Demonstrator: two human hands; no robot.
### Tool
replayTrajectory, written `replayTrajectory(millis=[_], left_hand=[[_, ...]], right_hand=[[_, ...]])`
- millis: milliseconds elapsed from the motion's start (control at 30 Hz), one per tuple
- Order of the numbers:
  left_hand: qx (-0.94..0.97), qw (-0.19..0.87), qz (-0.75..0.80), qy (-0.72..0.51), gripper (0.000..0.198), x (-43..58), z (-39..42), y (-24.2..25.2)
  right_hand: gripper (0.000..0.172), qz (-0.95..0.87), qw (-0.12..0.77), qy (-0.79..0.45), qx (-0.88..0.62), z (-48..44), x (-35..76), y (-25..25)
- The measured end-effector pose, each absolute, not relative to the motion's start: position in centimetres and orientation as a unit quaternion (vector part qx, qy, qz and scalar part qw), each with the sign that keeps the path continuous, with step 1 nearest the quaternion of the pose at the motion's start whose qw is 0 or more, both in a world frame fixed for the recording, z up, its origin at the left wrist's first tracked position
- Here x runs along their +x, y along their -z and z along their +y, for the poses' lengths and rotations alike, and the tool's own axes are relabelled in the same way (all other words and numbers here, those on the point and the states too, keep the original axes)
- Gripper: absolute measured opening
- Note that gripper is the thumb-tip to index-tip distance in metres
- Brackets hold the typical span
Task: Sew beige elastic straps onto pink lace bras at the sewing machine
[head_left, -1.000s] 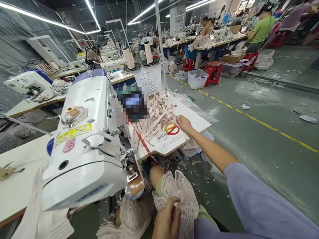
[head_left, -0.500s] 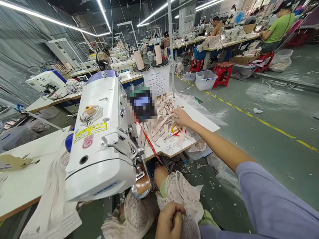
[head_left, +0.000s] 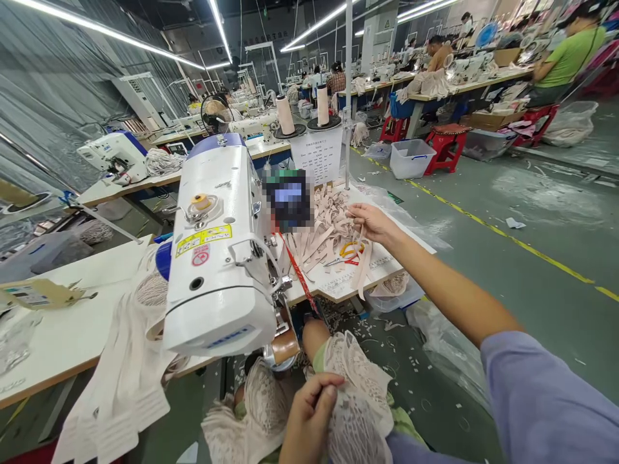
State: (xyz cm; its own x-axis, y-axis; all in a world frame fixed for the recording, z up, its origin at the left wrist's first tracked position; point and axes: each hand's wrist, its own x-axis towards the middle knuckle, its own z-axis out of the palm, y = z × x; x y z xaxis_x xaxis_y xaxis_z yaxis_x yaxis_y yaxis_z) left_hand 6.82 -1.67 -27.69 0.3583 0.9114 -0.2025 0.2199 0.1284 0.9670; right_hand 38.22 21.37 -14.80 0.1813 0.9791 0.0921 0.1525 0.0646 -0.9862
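At the right end of my sewing table (head_left: 329,288), my right hand (head_left: 370,222) is stretched out over a loose pile of strips (head_left: 325,227), flat, narrow bands of soft beige cloth lying criss-crossed on the white tabletop. My thumb and fingers are pinched together on one beige strip (head_left: 362,270), which hangs limp and straight from my grip, its lower end reaching past the table's front edge. Just beside it, half under the pile, lie scissors (head_left: 349,251) with looped yellow and red plastic handles and thin metal blades. Down in my lap, my left hand (head_left: 309,412) is closed, thumb over fingers, on a bunch of lace fabric (head_left: 355,380), pale pink, open-patterned and crumpled into soft folds over my knee. Between my two hands stands the sewing machine (head_left: 217,258), a smooth, glossy white body with rounded corners, a yellow warning label on top and bare metal parts at the needle end. A narrow red tape (head_left: 298,274) runs slantwise down from it across the table edge. Behind the pile a printed paper sheet (head_left: 320,154) stands upright, and above it two tall, pale thread cones (head_left: 285,115) sit on round dark bases. At my far left, flat white pieces (head_left: 120,386) of cloth drape in layers over the front of the table.
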Motion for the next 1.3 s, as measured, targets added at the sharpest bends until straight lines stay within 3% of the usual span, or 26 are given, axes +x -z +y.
replayTrajectory(millis=[100, 200, 267, 367, 433, 600, 767, 900, 1000, 1067, 1167, 1300], left_hand=[[0.570, 0.554, 0.500, -0.344, 0.041, 6.3, -1.1, 27.1], [0.568, 0.515, 0.508, -0.393, 0.038, 6.0, -0.7, 26.1], [0.583, 0.487, 0.502, -0.414, 0.036, 5.9, -0.7, 24.8], [0.625, 0.458, 0.477, -0.415, 0.034, 6.0, -0.9, 22.4], [0.653, 0.442, 0.450, -0.418, 0.037, 6.3, -1.0, 21.0], [0.725, 0.453, 0.365, -0.369, 0.060, 7.1, -1.3, 20.4], [0.744, 0.506, 0.356, -0.253, 0.035, 7.5, -1.6, 21.9], [0.687, 0.545, 0.377, -0.297, 0.033, 7.4, -1.2, 21.5], [0.686, 0.505, 0.392, -0.347, 0.036, 7.4, -0.7, 20.8], [0.713, 0.479, 0.389, -0.332, 0.049, 7.7, -0.5, 20.8], [0.733, 0.495, 0.376, -0.277, 0.029, 8.1, -0.6, 21.2], [0.676, 0.571, 0.381, -0.267, 0.035, 8.3, -0.7, 21.0]], right_hand=[[0.012, -0.459, 0.598, -0.478, -0.451, 17.9, 36.9, 14.2], [0.010, -0.427, 0.613, -0.543, -0.383, 12.3, 34.0, 15.7], [0.008, -0.389, 0.596, -0.606, -0.355, 8.0, 31.4, 17.6], [0.004, -0.158, 0.506, -0.812, -0.243, 2.7, 27.8, 20.3], [0.007, -0.036, 0.449, -0.871, -0.193, 0.5, 25.9, 21.2], [0.026, -0.058, 0.498, -0.834, -0.231, -0.6, 23.0, 20.4], [0.024, -0.070, 0.556, -0.776, -0.289, 1.0, 22.8, 18.6], [0.015, -0.080, 0.558, -0.765, -0.312, 2.1, 23.7, 18.6], [0.011, -0.050, 0.540, -0.785, -0.300, 2.0, 24.1, 19.0], [0.010, -0.007, 0.538, -0.793, -0.286, 1.9, 24.1, 19.3], [0.009, 0.021, 0.545, -0.788, -0.284, 2.3, 23.9, 19.7], [0.009, -0.113, 0.509, -0.790, -0.323, 2.8, 24.1, 19.9]])
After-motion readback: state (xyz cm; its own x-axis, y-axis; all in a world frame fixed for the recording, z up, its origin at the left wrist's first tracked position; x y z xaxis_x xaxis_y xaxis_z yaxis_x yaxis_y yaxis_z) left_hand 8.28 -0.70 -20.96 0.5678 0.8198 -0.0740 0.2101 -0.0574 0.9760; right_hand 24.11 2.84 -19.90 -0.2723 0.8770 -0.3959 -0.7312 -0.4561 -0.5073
